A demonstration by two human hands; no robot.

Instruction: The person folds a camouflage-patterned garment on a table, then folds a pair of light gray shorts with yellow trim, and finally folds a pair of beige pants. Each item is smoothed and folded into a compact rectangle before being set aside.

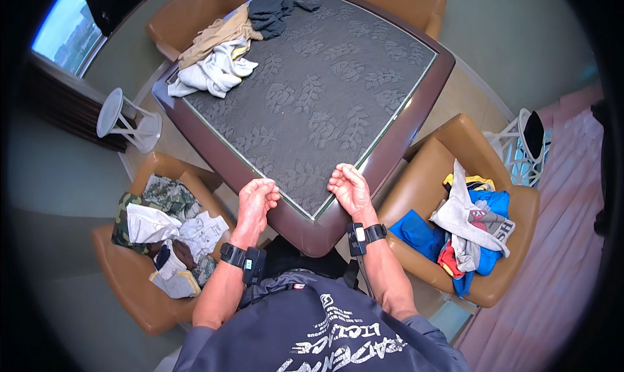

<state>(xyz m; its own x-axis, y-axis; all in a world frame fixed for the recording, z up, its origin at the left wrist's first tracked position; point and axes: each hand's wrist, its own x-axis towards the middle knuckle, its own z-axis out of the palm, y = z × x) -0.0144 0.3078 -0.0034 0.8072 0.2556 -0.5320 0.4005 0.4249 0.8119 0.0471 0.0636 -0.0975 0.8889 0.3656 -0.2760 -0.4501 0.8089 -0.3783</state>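
My left hand rests at the near left edge of a square table with a dark leaf-patterned cover, its fingers loosely curled and nothing seen in them. On the near right edge lies my right hand, palm turned up, fingers curled inward and no object visible in it. Both wrists carry black strapped devices. At the table's far left corner, away from both hands, are a crumpled light grey garment, a tan garment and a dark grey garment.
A brown armchair on the left holds camouflage, white and grey clothes. Another armchair on the right bears blue, grey, red and yellow clothes. Two more armchairs stand beyond the table. A white stool is at the left; pink curtains hang at the right.
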